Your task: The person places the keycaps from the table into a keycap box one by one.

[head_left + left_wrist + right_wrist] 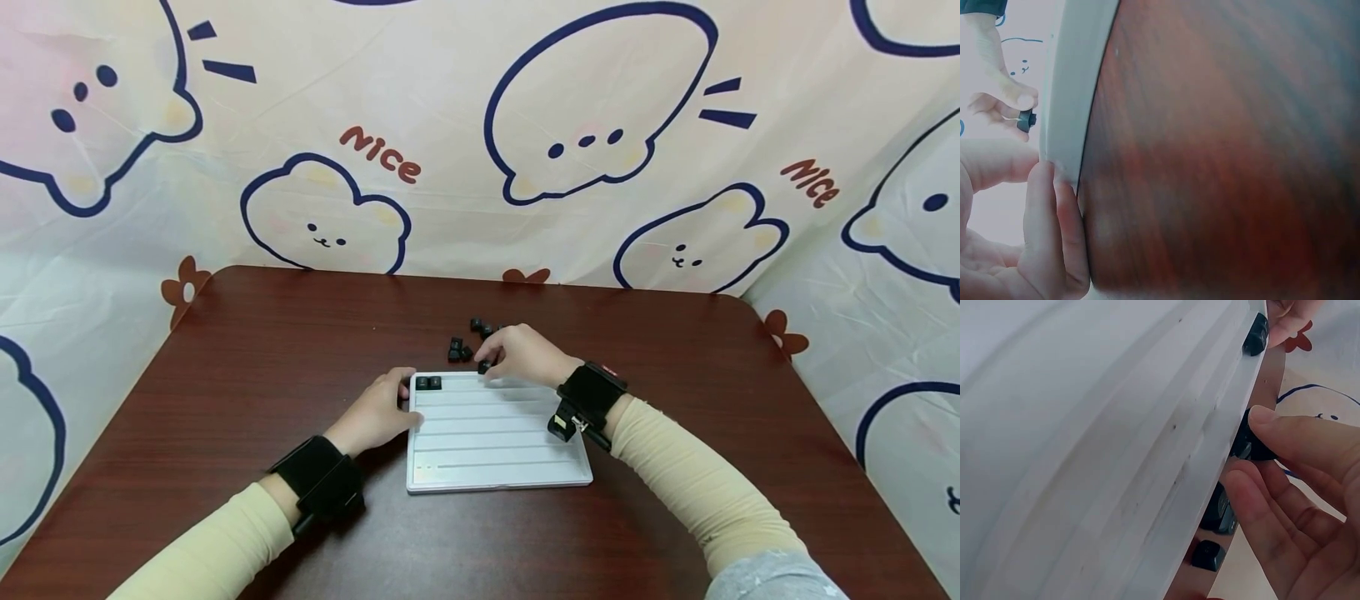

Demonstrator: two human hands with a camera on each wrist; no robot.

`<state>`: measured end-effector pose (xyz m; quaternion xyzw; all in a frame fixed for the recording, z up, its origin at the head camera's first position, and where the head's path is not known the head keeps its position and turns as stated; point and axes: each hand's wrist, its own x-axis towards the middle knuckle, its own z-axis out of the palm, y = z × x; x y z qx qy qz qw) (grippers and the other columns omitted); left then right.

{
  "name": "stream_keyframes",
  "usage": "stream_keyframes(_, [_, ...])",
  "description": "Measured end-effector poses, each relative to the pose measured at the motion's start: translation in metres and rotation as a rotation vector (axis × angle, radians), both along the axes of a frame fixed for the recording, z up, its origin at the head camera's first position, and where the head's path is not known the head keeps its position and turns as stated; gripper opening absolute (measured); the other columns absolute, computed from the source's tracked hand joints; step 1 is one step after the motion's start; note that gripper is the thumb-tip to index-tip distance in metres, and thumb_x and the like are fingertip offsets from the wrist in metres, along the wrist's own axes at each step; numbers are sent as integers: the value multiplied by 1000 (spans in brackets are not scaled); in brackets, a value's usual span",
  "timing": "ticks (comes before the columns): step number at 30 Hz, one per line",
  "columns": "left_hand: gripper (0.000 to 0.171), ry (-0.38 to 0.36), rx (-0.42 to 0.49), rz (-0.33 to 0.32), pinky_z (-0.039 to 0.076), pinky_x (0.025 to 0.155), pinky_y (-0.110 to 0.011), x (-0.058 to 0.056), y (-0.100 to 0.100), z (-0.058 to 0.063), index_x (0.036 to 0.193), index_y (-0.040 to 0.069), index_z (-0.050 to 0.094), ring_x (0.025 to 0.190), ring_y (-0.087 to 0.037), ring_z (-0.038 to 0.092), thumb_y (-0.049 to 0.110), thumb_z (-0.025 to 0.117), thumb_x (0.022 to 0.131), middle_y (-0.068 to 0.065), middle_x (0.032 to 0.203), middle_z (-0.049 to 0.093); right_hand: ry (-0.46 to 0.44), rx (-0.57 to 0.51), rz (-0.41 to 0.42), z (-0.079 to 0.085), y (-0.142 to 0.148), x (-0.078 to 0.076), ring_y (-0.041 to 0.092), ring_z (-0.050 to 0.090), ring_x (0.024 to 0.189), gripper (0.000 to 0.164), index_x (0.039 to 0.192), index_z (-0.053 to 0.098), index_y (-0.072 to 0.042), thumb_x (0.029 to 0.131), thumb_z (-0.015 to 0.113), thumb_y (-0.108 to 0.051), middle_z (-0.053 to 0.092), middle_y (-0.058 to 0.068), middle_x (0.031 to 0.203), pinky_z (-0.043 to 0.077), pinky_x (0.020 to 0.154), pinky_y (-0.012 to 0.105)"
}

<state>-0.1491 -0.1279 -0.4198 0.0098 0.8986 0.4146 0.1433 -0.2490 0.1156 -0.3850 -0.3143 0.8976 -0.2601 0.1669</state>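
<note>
From where I stand, a person's two bare hands work apart at a dark red-brown wooden table [225, 392]. The left hand [381, 411] grips the left edge, near the far corner, of a white, rectangular, plastic-looking board with shallow ridges running across it [495, 437]; the board lies flat between the forearms. The right hand [527, 354] pinches a small black block, shaped like a keycap [483, 367], between thumb and fingers at the board's far edge; I cannot tell whether block and board touch. Just right of the left fingertips, two small black keycap-shaped blocks [435, 383] sit side by side in the board's farthest row. More loose black blocks [455, 350] lie beyond the board, left of and past the right fingertips, some partly hidden by that hand. To handle this well, I judge, the left hand should brace the corner without crowding the seated pair, while the right holds the block lightly by its sides, squares it to the ridges and lowers it level, so that it neither tips nor nudges its neighbours.
</note>
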Motion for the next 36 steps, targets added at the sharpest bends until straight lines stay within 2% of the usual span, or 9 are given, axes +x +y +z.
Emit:
stream_keyframes(9, [74,-8,4,5,43,70,-34,-1,0,-1,153,-1,39,74,-20,49,7,76,90,-12,111,53,-3,8,-4,-2,-7,5,15,64,88,24,109,79,-8,86,84,-9,74,0,102,54,77,28])
stream_keyframes(16, [72,-4,-4,11,44,72,-34,-2,0,-3,152,-1,41,81,-20,52,7,77,90,-12,111,54,7,20,-7,-4,-10,8,15,63,89,22,108,79,-10,86,83,-8,72,-2,99,53,77,28])
stream_keyframes(22, [72,-12,-7,14,44,72,-34,-2,0,-3,152,0,41,79,-20,52,8,77,90,-12,113,55,6,10,3,-5,-13,9,14,62,88,22,108,79,-9,86,83,-7,72,-2,98,53,76,27])
stream_keyframes(25, [71,3,-9,7,44,74,-34,-2,0,-3,151,-2,42,80,-20,51,7,77,90,-12,112,55,5,9,8,-6,-14,9,13,62,87,22,107,79,-9,86,84,-7,72,-2,98,52,76,27])
stream_keyframes(36, [73,12,-2,5,44,78,-37,-3,-1,-4,152,-3,41,84,-22,51,6,77,89,-12,109,54,-13,5,32,-5,-20,10,13,63,88,22,109,79,-7,87,81,-5,73,1,103,53,79,28])
